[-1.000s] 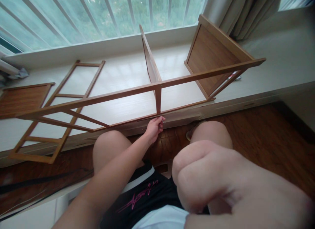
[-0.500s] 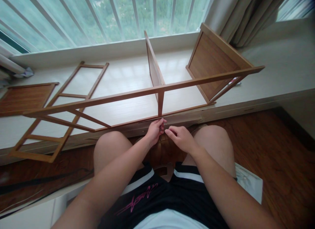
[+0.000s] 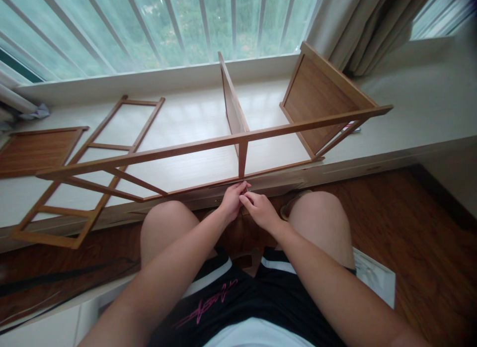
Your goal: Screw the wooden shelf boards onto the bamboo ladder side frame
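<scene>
My left hand [image 3: 233, 200] is closed at the near lower rail of a partly assembled wooden shelf frame [image 3: 179, 152], just below its middle shelf panel [image 3: 233, 93]. A small, thin, shiny piece shows at its fingertips, too small to name. My right hand [image 3: 258, 209] is closed in a pinch and touches the left fingers. Whatever lies between its thumb and fingers is hidden. The frame lies on its side, with an end panel [image 3: 324, 91] standing at its right end.
A separate ladder-like wooden side frame [image 3: 76, 210] leans over the ledge's edge at left. Beside it lies a loose wooden panel [image 3: 37, 148]. The white window ledge [image 3: 186, 118] bears these parts. A grey curtain [image 3: 346, 29] hangs at right; my knees flank my hands.
My right hand has moved left and now meets my left hand, where a gap stood before. The left hand stays by the lower rail. The view has shifted slightly.
</scene>
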Tool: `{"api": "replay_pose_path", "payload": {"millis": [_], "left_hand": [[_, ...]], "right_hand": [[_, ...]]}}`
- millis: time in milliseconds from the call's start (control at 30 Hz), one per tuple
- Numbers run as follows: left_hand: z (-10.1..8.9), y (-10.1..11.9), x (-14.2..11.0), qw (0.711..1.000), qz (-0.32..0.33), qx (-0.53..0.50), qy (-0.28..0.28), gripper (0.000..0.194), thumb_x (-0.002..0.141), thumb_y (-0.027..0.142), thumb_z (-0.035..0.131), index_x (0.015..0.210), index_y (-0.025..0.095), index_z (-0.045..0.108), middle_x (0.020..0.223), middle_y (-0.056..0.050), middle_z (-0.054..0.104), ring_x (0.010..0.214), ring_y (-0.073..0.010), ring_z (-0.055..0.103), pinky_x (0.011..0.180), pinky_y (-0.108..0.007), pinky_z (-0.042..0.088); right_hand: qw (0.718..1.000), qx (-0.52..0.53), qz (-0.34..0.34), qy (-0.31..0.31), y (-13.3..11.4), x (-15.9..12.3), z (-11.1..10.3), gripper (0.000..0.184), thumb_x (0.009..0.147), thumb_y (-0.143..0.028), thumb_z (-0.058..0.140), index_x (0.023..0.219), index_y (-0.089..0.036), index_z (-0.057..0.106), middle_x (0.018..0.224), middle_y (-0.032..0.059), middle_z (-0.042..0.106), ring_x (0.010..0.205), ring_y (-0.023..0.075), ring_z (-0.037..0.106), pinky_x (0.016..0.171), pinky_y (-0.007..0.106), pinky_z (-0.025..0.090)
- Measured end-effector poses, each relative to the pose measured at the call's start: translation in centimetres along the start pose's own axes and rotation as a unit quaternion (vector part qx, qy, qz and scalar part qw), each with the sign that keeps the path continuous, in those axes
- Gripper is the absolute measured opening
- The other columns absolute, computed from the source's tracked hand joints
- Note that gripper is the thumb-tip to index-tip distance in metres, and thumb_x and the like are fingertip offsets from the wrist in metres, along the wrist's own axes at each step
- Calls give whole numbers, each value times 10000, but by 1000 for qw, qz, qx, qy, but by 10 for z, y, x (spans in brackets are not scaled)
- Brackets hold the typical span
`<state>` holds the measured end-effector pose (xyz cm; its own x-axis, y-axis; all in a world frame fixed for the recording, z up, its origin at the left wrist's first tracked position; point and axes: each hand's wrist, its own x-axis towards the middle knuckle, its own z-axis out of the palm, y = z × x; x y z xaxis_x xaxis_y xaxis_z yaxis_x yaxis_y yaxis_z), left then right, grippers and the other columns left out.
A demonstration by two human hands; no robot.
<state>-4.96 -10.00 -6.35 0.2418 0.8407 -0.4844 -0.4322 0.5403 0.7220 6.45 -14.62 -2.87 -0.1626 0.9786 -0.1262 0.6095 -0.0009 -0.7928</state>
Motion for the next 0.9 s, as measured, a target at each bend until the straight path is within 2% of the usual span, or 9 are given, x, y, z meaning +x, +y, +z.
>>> {"api": "replay_pose_path", "payload": {"millis": [300, 533, 700, 900], "left_hand": [[1, 2, -2, 1000, -17, 0, 4, 356, 636, 419, 814, 765, 121, 667, 630, 23, 516, 554, -72, 481, 508, -194, 372], [-1, 1, -1, 1000, -28, 11, -2, 331, 682, 415, 783, 783, 126, 655, 618, 18, 525, 519, -59, 461, 452, -170, 303], [-1, 0, 0, 1000, -24, 7, -3, 326, 689, 408, 785, 779, 122, 657, 626, 17, 533, 528, -59, 467, 455, -171, 313], [-2, 1, 1, 1000, -25, 13, -3, 341, 684, 422, 785, 789, 120, 662, 619, 20, 520, 515, -58, 454, 450, -172, 318]], "right_hand": [[999, -15, 35, 27, 6, 6, 2, 462, 962, -479, 390, 696, -188, 631, 688, 44, 661, 663, 163, 577, 639, 249, 338], [996, 39, 50, 63, 11, 7, -2, 402, 957, -460, 399, 774, -190, 634, 669, 16, 635, 618, 145, 550, 590, 236, 326], [992, 93, 45, 77, 11, 6, -1, 355, 961, -439, 396, 821, -195, 613, 640, -4, 617, 601, 141, 549, 604, 231, 351], [991, 102, 38, 80, 10, 6, -1, 344, 963, -415, 398, 781, -197, 591, 569, -24, 556, 559, 135, 530, 578, 235, 337]]}}
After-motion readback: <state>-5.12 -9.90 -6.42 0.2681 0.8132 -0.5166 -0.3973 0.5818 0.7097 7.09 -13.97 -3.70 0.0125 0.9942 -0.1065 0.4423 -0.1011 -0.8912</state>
